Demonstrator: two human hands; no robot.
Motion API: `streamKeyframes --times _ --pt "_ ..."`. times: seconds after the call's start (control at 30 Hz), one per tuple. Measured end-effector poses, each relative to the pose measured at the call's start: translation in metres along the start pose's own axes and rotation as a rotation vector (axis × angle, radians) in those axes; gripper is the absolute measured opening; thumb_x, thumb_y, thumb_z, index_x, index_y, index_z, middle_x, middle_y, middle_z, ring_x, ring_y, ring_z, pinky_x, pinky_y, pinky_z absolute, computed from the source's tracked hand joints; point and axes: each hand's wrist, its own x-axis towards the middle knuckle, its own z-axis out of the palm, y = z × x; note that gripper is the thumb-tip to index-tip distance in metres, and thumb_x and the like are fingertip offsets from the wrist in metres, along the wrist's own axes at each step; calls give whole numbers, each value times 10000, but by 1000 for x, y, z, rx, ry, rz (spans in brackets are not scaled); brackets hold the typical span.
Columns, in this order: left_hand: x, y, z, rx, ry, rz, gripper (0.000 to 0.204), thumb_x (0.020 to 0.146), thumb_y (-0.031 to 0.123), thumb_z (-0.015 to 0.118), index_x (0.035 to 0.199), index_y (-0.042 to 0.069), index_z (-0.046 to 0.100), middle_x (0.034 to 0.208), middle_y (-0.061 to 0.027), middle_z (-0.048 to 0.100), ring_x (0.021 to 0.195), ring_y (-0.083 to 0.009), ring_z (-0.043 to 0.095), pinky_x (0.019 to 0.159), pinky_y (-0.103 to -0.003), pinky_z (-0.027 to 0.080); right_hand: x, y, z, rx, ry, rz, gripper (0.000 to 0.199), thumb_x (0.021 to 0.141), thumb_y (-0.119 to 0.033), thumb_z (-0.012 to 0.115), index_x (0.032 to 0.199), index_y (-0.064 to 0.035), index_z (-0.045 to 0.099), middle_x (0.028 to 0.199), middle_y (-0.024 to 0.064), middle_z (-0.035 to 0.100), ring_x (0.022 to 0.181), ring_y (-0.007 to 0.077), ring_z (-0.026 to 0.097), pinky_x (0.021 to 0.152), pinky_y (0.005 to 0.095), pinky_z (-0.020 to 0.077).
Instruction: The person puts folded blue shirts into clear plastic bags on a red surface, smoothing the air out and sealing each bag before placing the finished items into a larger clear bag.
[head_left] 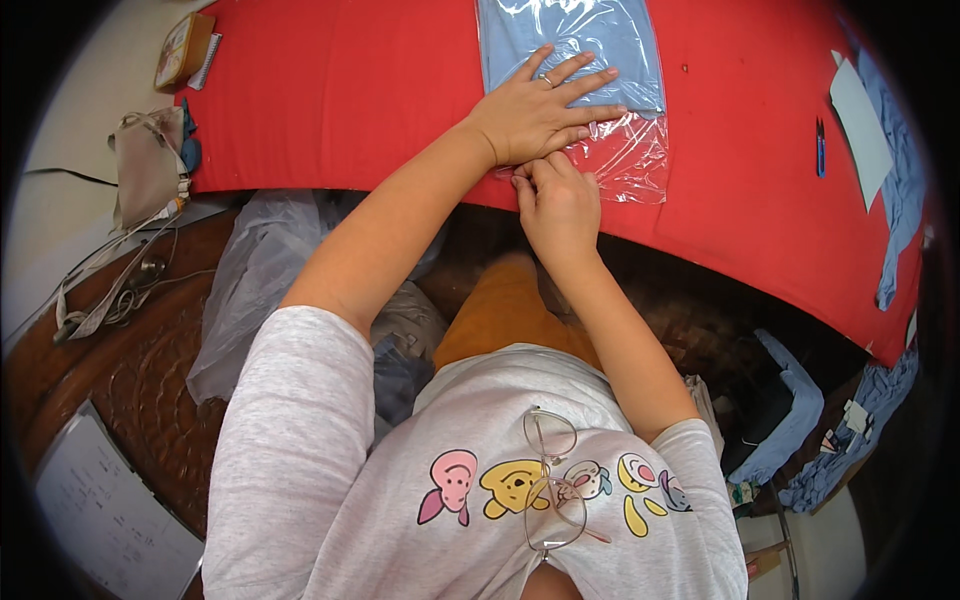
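A folded light blue garment lies inside a clear plastic bag at the far edge of the view, on a red-covered table. My left hand is spread flat on the bag, fingers apart, over the garment's near end. Just below it, my right hand is closed, its fingers pinching the near left edge of the plastic bag. The bag's near part is wrinkled and holds no cloth, so the red shows through.
The red tablecloth spreads around the bag. At right lie a blue pen, a pale sheet and blue cloth. At left are a yellow-brown box and a beige bag. Translucent plastic hangs below the table edge.
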Motion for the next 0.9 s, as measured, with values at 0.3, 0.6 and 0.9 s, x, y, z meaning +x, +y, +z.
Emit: streamKeyframes --times 0.3,0.6,0.9 --pt "0 1 -1 22 -17 -29 528 1101 563 444 1622 568 361 1792 108 223 1659 -210 185 1354 -578 160 -8 21 0 -136 -80 -302 184 939 -108 689 1113 -55 658 1015 89 592 931 265 625 797 421 435" --pt "-1 -1 0 -87 46 -7 537 1092 496 491 1622 519 410 1788 74 257 1645 -266 238 1346 -581 143 -17 13 -11 -211 -144 -402 247 865 -117 732 1098 -65 669 996 76 576 933 254 599 824 408 444" --pt "-4 -1 -2 -125 63 -5 520 1107 502 459 1625 498 422 1789 63 257 1648 -264 228 1348 -579 128 -33 13 -36 113 0 -269 248 857 -76 784 1096 -75 721 1102 99 670 1008 306 644 924 438 492"
